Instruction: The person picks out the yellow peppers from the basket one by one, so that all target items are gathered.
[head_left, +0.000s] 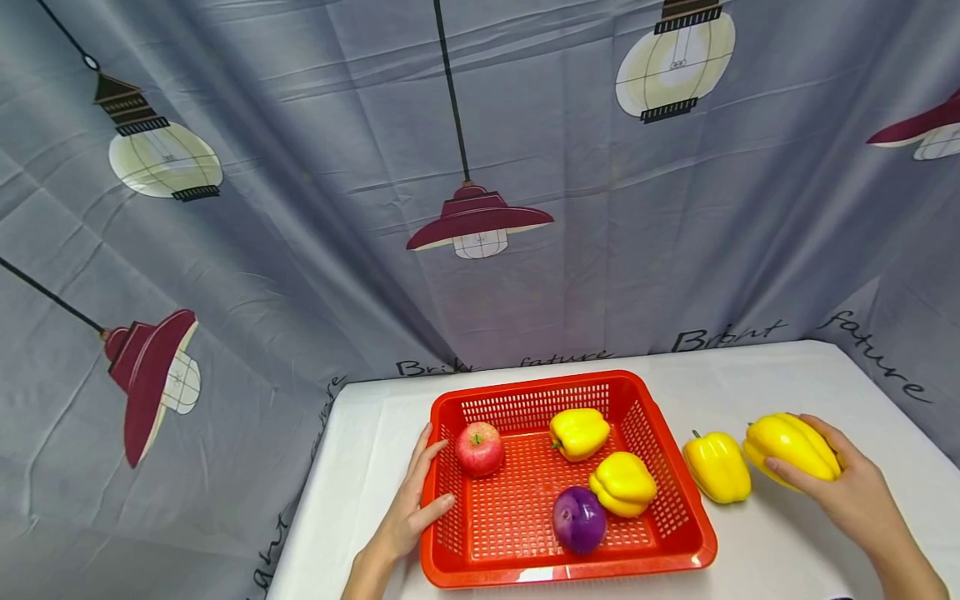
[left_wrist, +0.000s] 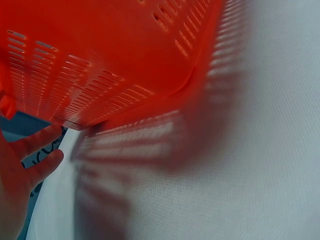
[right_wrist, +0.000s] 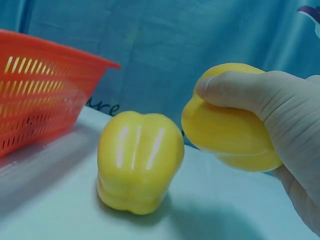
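We rest an unclenched left hand against the left side of the red basket, seemingly steadying it, while our right hand grasps a yellow bell pepper.

grey-blue curtain printed with hanging lamps and black lettering, folds running down, white-covered table

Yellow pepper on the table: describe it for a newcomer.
Find the red basket on the white table. Just right of it rests a yellow pepper. It is the only yellow pepper neither inside the basket nor held by the right hand.
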